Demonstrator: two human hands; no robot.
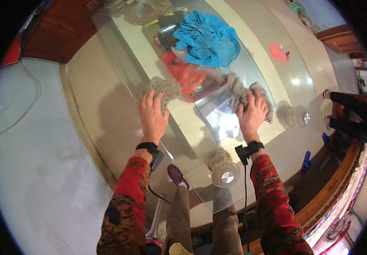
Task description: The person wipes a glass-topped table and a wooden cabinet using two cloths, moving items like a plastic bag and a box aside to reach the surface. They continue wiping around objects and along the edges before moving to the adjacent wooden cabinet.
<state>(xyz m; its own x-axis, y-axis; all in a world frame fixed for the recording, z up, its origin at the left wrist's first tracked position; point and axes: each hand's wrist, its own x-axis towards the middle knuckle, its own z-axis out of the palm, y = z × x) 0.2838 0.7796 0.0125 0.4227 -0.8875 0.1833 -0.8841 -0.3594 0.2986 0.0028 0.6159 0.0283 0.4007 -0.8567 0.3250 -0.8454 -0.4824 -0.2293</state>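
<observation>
A glass-topped table point(202, 188) lies before me. My left hand point(153, 110) rests over a crumpled grey-brown cloth point(165, 89) near the table's left side. On the right, my right hand point(253, 110) has its fingers on a second grey-brown cloth point(234, 87), partly blurred. Beyond and between the hands are red plastic bags point(188, 75) and a heap of bright blue cloth point(209, 40). Whether my fingers grip the cloths or only press on them is hard to see.
Ribbed table legs with round metal caps point(227, 177) show at the near and right parts. A red scrap point(279, 52) lies on the far right glass. Another person's legs point(349, 108) are at the right, near blue slippers point(306, 161). A dark wooden cabinet point(59, 28) stands upper left.
</observation>
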